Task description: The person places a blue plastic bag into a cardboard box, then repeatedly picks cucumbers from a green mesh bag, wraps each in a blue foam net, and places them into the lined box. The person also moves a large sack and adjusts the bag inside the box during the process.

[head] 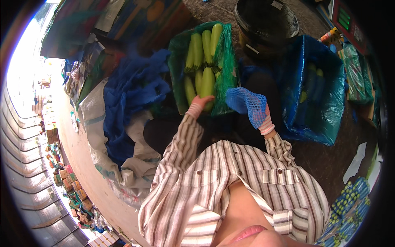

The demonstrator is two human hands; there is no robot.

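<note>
Several pale green zucchini (196, 51) lie in two rows in a box lined with green plastic film (226, 46), in front of me. My left hand (202, 102) rests on the lower end of a zucchini (207, 81) in the near row, fingers curved over it; how firm the hold is cannot be told. A blue foam net sleeve (247, 105) covers the fingers of my right hand (266, 122), just right of the box. Both wrists show striped cuffs. To the right, a box lined with blue plastic (327, 114) holds darker-looking zucchini (314, 81), partly in shadow.
A white woven sack (95, 123) with blue netting (123, 108) lies at left. A black bucket (265, 24) stands beyond the boxes. At upper right is a scale with a lit display (344, 19). Netted green produce (348, 203) is piled at lower right.
</note>
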